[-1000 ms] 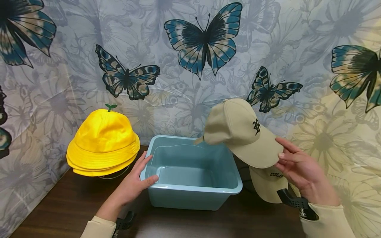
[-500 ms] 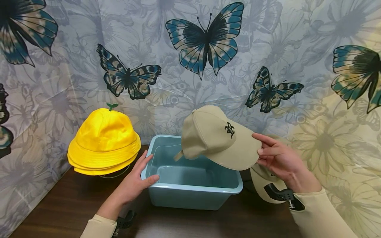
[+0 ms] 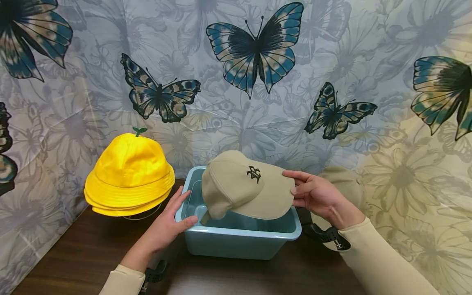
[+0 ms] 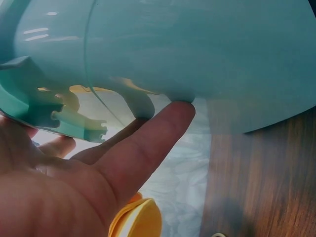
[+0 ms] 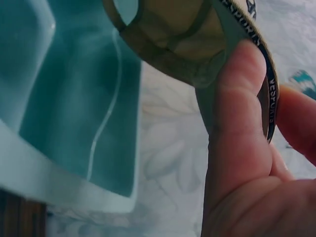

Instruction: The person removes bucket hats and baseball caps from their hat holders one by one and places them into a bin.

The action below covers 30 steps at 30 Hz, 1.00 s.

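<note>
In the head view a beige baseball cap with a black emblem hangs over the light blue basin, crown to the left and lower edge dipping below the rim. My right hand pinches the tip of its brim, with the thumb on the underside in the right wrist view. The lettered tape inside the cap shows there. My left hand holds the basin's left rim, thumb over the edge. In the left wrist view, the fingers of this hand lie along the basin's outer wall.
Stacked yellow bucket hats with a green sprout on top rest on a stand at the left. Another beige cap stands behind my right forearm. A butterfly-print cloth backs the dark wooden table.
My right hand has carried the cap left and down, from the basin's right side to over its middle. The left hand keeps its place on the rim.
</note>
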Each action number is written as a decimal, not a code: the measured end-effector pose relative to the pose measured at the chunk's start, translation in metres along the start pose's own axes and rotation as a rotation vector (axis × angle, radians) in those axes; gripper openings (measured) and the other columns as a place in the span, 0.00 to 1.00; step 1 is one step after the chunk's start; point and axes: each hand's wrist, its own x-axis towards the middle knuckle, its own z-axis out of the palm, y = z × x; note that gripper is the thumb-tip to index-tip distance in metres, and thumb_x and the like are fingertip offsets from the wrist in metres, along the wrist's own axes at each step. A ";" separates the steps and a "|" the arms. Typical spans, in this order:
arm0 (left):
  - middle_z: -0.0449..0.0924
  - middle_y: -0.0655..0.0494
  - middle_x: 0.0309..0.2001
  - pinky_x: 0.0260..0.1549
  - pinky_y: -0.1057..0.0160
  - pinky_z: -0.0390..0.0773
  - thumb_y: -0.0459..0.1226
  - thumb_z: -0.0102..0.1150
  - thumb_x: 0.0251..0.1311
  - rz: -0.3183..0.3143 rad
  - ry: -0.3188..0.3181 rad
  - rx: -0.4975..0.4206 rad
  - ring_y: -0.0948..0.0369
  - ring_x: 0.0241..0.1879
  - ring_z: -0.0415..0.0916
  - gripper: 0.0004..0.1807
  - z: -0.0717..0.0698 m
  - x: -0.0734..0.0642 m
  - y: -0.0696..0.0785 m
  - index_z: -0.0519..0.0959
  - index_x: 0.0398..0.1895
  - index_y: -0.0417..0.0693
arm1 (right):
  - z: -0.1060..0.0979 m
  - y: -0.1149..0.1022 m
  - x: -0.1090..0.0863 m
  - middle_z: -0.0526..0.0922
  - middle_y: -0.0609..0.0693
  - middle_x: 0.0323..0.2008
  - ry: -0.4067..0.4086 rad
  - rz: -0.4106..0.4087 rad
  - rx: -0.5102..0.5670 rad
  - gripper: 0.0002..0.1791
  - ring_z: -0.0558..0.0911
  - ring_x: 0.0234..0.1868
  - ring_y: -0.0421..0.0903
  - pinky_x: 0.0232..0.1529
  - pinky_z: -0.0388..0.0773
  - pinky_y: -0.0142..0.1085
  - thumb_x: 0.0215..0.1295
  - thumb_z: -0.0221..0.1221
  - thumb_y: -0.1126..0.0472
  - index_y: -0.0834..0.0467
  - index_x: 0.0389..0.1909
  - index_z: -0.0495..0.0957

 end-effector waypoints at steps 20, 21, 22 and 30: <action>0.32 0.53 0.80 0.61 0.27 0.53 0.55 0.62 0.63 0.028 0.010 0.012 0.41 0.75 0.35 0.46 0.001 0.000 -0.003 0.52 0.80 0.57 | 0.013 0.021 0.055 0.77 0.59 0.57 0.036 0.197 -0.208 0.34 0.82 0.47 0.54 0.49 0.79 0.54 0.64 0.50 0.79 0.66 0.73 0.59; 0.32 0.53 0.80 0.61 0.27 0.53 0.55 0.62 0.63 0.027 0.012 0.012 0.41 0.75 0.35 0.46 0.001 0.000 -0.003 0.52 0.80 0.57 | 0.014 0.022 0.057 0.77 0.60 0.57 0.035 0.203 -0.208 0.34 0.82 0.47 0.54 0.49 0.79 0.54 0.64 0.50 0.79 0.66 0.73 0.59; 0.32 0.53 0.80 0.61 0.27 0.53 0.55 0.62 0.63 0.028 0.013 0.013 0.41 0.75 0.35 0.46 0.001 0.000 -0.002 0.52 0.80 0.57 | 0.015 0.023 0.059 0.76 0.60 0.57 0.035 0.207 -0.209 0.34 0.81 0.47 0.54 0.48 0.79 0.54 0.64 0.50 0.79 0.66 0.73 0.59; 0.33 0.53 0.80 0.61 0.27 0.52 0.54 0.62 0.63 0.039 0.022 0.023 0.41 0.75 0.36 0.45 0.000 0.000 -0.002 0.53 0.80 0.57 | 0.014 0.026 0.067 0.77 0.60 0.55 0.038 0.247 -0.208 0.34 0.82 0.45 0.53 0.46 0.81 0.54 0.63 0.48 0.80 0.66 0.72 0.59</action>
